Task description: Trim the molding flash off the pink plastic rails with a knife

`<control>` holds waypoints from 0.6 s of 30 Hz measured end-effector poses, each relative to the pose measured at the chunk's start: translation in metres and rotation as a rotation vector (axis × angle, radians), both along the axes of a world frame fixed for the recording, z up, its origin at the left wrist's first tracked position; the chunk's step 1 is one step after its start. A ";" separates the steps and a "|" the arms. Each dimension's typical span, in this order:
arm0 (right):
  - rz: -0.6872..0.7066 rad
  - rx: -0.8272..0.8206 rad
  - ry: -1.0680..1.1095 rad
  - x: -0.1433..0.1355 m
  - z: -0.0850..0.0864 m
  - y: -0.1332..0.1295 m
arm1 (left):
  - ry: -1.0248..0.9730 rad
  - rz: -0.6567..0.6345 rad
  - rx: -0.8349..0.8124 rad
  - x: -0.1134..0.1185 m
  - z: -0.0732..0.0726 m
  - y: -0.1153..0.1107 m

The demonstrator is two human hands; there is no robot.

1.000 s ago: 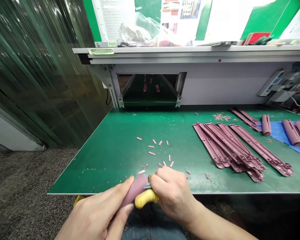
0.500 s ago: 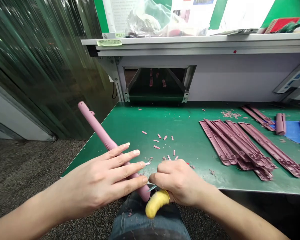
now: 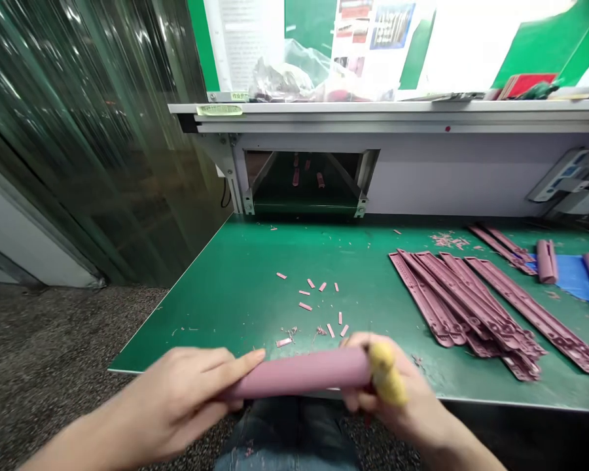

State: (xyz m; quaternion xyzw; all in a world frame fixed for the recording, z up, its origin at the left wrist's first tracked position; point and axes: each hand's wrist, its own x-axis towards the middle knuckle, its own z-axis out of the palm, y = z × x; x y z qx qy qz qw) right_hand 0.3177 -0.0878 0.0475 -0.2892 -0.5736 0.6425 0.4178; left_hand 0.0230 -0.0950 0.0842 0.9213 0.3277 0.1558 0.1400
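Observation:
A smooth pink plastic tube lies nearly level across both hands, above the front edge of the bench. My left hand is closed round its left part. At the tube's right end is my right hand, fingers curled, with a yellow finger cover on the thumb against the end. Motion blurs this hand. The small knife whose blade showed in it earlier is mostly hidden now; a faint reddish bit shows below the fingers.
Pink offcuts and shavings are scattered on the green bench. Several long pink plastic strips are piled at right, near a short pink tube and a blue sheet. A chute opening is behind, under a shelf.
The tube has swung from slanting up-left to nearly level and now lies above the bench edge. My left hand went from flat fingers to a grip; my right hand moved right to the tube's end.

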 end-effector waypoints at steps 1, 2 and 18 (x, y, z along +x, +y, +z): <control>-0.072 -0.032 0.034 0.004 -0.004 0.000 | -0.197 0.082 -0.172 0.003 -0.010 -0.005; -0.150 -0.013 0.025 0.004 -0.007 0.000 | -0.455 0.238 -0.343 0.009 -0.019 -0.008; -0.230 1.048 -0.860 -0.076 -0.036 -0.019 | -1.635 0.737 -1.114 0.087 -0.030 0.020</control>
